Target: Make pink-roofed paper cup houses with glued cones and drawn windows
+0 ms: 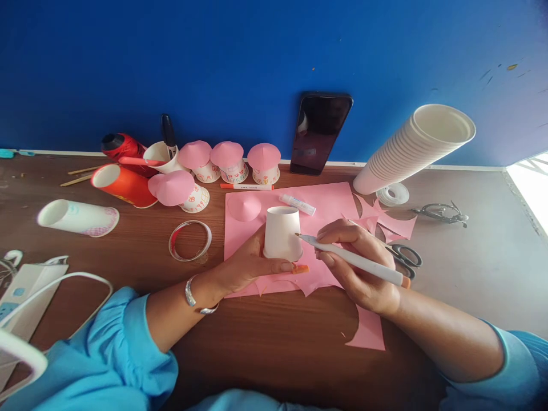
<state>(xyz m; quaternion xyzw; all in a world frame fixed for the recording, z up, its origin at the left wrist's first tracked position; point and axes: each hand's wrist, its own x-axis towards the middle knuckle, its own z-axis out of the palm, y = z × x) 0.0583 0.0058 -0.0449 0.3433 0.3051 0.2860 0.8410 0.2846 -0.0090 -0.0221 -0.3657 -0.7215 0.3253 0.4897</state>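
My left hand (250, 257) is closed around the lower part of a plain white paper cup (282, 231), which stands upside down over pink paper (299, 194). An orange pen cap (300, 269) sticks out by my left thumb. In my right hand (359, 262) is a white felt-tip marker (359, 260) with an orange end, its tip at the cup's right side. No drawn mark shows on the cup. Behind the cup lie a pink paper cone (245, 206) and a glue stick (297, 204).
Several decorated cups with pink cone tops (264, 157) line the back left. A phone (321, 134) leans on the blue wall. At right are a stack of white cups (411, 148), scissors (406, 258) and paper scraps (394, 222). A tape roll (190, 240) lies left.
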